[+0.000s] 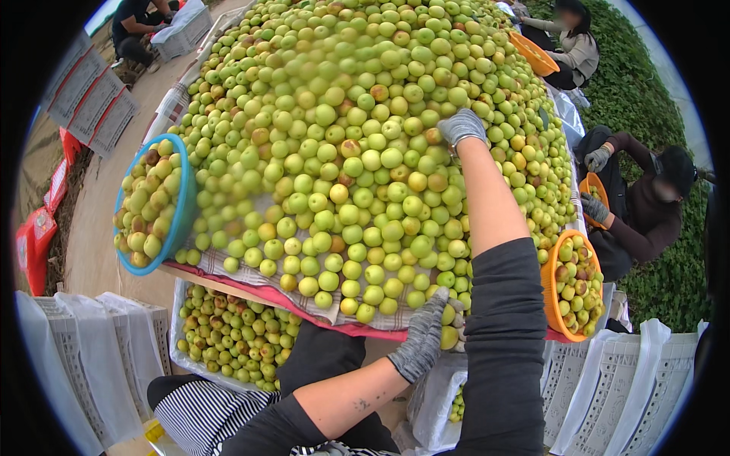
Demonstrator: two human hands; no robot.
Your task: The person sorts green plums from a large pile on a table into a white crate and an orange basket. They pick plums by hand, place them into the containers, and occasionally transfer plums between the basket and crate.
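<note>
A wide heap of green fruit, likely jujubes (pixel 353 165), some with brown patches, covers a cloth-lined table in front of me. My right hand (pixel 463 126), in a grey knit glove, reaches into the heap at centre right; its fingers are partly hidden against the fruit. My left hand (pixel 425 336), gloved alike, is at the table's near edge, cupped around a few fruits (pixel 449 336) beside a lined crate (pixel 442 399) below. Part of that hand is hidden behind my right sleeve. A blue basket (pixel 185 211) of browner fruit stands at the left, an orange basket (pixel 548 285) at the right.
A lined crate of fruit (pixel 178 342) stands under the near left edge. Grey crates with plastic liners (pixel 91 353) stand at left, more crates (pixel 599 387) at right. Two people sit along the right side with orange baskets (pixel 522 54); another person (pixel 137 28) is at the upper left.
</note>
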